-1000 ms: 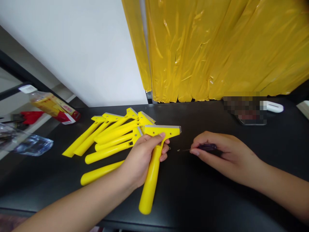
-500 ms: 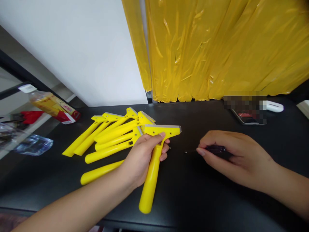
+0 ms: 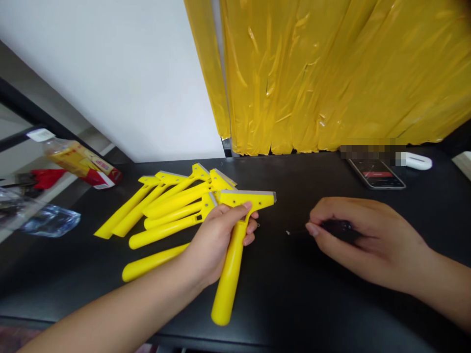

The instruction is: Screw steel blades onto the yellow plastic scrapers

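Note:
My left hand point(image 3: 224, 230) is closed round a yellow scraper point(image 3: 228, 279) just below its head, with the thumb on the head. The scraper's wide blade edge points away from me and its handle toward me. To the right, my right hand point(image 3: 364, 242) is closed on a dark screwdriver point(image 3: 336, 228). Its thin shaft points left, toward the scraper's head but apart from it. A tiny shiny piece, which looks like a screw point(image 3: 288, 233), sits at the shaft's tip. Several more yellow scrapers point(image 3: 172, 201) lie in a loose pile behind and left of my left hand.
A black table point(image 3: 287, 299) lies under everything. At the left stand a drink bottle point(image 3: 79, 159) with a white cap and a clear plastic item point(image 3: 51, 220). A phone point(image 3: 379, 176) and a white object point(image 3: 419, 161) lie at the back right. Yellow plastic sheeting point(image 3: 331, 73) hangs behind.
My right hand has shifted slightly to the right with the screwdriver, away from the scraper. The left hand and its scraper have barely moved.

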